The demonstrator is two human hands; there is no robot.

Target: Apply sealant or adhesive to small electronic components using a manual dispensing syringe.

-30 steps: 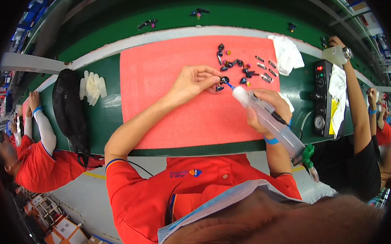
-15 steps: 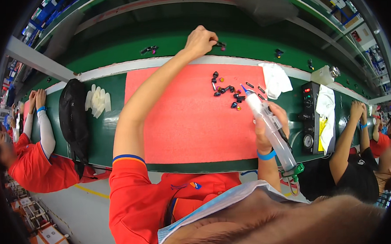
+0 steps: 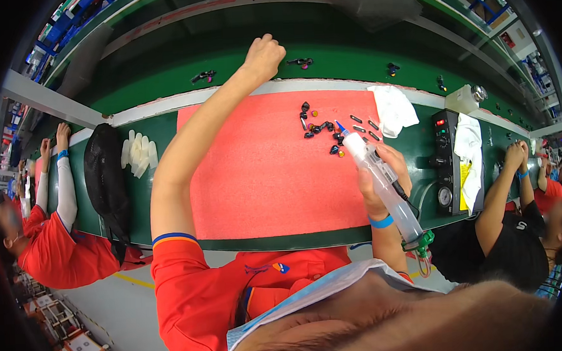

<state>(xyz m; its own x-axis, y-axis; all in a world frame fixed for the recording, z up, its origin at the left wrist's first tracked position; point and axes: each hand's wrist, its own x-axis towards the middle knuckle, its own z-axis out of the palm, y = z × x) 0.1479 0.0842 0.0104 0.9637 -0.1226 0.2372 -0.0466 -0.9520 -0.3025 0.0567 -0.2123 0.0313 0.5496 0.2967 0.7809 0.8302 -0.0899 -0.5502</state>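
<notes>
My left hand point(image 3: 264, 57) is over the green belt beyond the mat, its fingers curled closed; whatever they hold, if anything, is hidden. Just right of it, apart from the fingers, lies a small group of dark parts point(image 3: 300, 62) with a purple piece. My right hand point(image 3: 386, 177) grips a clear dispensing syringe point(image 3: 393, 198) with a white front end, a blue needle and a green end fitting. The needle points up-left toward a cluster of small glossy black earbud-like pieces point(image 3: 320, 129) with yellow and purple bits, lying on the pink mat point(image 3: 268, 182).
Slim black strips point(image 3: 364, 128) lie near a white cloth point(image 3: 394, 110). Farther right stand a black control box point(image 3: 444, 164) and a metal-capped bottle point(image 3: 467, 98). Whitish finger cots point(image 3: 139, 153) and a black bag point(image 3: 105, 185) are at left. Co-workers sit on both sides.
My left hand has moved left, away from the small parts on the belt, which now lie apart from it. The syringe in my right hand has shifted slightly left.
</notes>
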